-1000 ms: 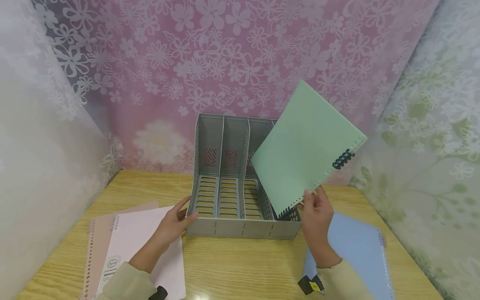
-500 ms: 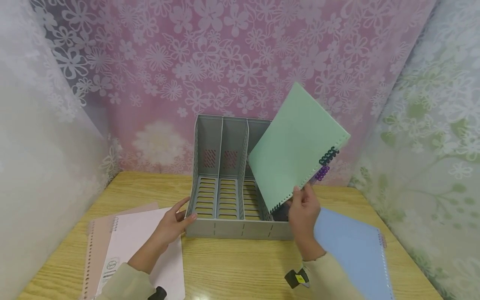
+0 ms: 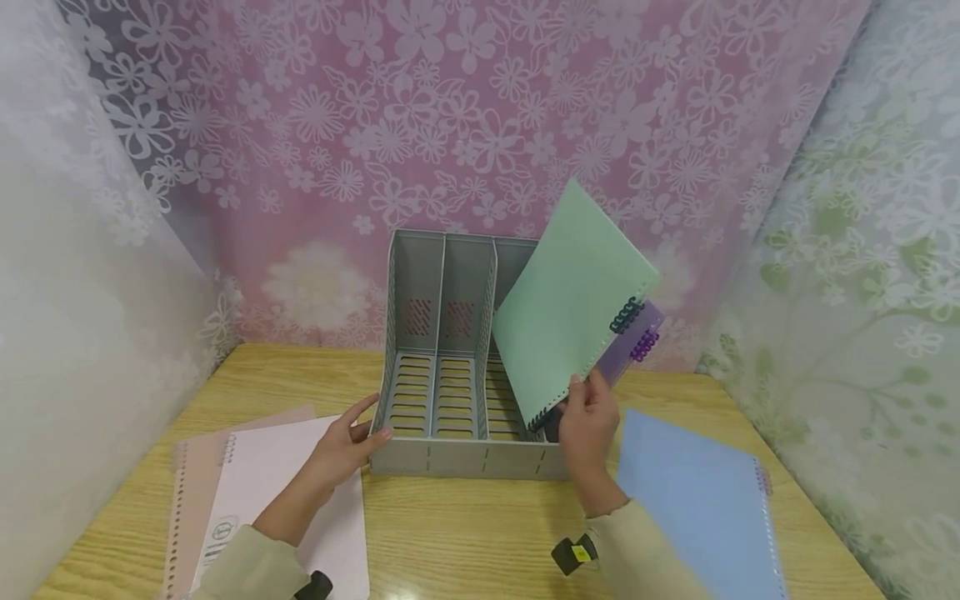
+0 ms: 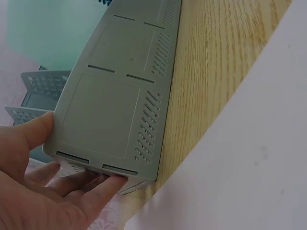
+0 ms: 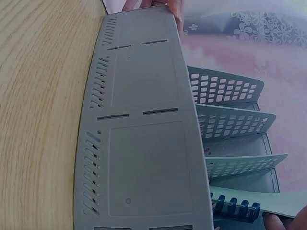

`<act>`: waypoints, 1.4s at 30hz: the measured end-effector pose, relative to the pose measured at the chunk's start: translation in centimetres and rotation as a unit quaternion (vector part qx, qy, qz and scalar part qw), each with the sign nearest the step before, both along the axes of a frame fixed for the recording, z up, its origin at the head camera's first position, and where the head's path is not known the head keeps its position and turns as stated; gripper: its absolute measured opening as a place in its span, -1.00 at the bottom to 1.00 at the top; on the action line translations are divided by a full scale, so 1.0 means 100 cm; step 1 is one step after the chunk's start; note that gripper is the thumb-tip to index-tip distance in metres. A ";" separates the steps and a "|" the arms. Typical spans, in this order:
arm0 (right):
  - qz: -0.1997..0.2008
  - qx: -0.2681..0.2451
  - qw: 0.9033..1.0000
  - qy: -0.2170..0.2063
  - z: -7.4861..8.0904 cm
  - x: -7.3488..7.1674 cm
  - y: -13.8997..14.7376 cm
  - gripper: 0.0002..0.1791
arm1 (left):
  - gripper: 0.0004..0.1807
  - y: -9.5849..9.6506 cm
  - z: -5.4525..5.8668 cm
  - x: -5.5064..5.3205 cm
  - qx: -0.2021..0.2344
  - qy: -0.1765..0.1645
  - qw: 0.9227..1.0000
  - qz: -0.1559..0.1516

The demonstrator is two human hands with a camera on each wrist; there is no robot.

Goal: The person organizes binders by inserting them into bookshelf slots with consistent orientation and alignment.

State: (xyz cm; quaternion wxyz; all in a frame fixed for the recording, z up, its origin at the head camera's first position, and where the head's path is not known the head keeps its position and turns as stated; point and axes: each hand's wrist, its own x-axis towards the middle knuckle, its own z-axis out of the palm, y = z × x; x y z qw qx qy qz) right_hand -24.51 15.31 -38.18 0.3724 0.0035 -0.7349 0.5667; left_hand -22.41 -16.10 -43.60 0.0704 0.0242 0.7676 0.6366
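Note:
My right hand (image 3: 590, 417) pinches a light green loose-leaf notebook (image 3: 570, 292) by its bound edge. The notebook leans over the right part of a grey file organizer (image 3: 465, 460), its dark-ringed lower corner down inside the third compartment from the left. In the right wrist view its dark rings (image 5: 235, 208) show beside the organizer's front wall (image 5: 148, 163). My left hand (image 3: 348, 446) grips the organizer's front left corner, thumb at the top rim and fingers (image 4: 105, 194) round the side. Partly hidden behind the green notebook is a purple notebook (image 3: 621, 354) with purple rings.
At left on the wooden table (image 3: 465, 542) lie a pale pink notebook (image 3: 300, 500) and a tan one (image 3: 197, 475) under it. A blue notebook (image 3: 690, 492) lies at right, partly under the right sleeve (image 3: 637, 542). Two left compartments (image 3: 433, 400) hold nothing. Flowered curtains surround the table.
My right hand has moved left with the green notebook, which now sits lower and turned more upright, its lower corner further left. More of the purple notebook shows. The left hand has stayed put.

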 end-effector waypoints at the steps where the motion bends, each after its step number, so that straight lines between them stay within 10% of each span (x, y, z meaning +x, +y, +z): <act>1: -0.003 0.003 1.000 -0.003 -0.001 -0.001 -0.001 -0.78 | -0.24 0.000 0.000 0.000 0.000 0.000 1.000 -0.001; 42: -0.029 0.051 0.998 -0.021 -0.035 -0.018 -0.019 -0.68 | -0.21 -0.001 0.000 0.000 -0.003 0.002 1.000 -0.004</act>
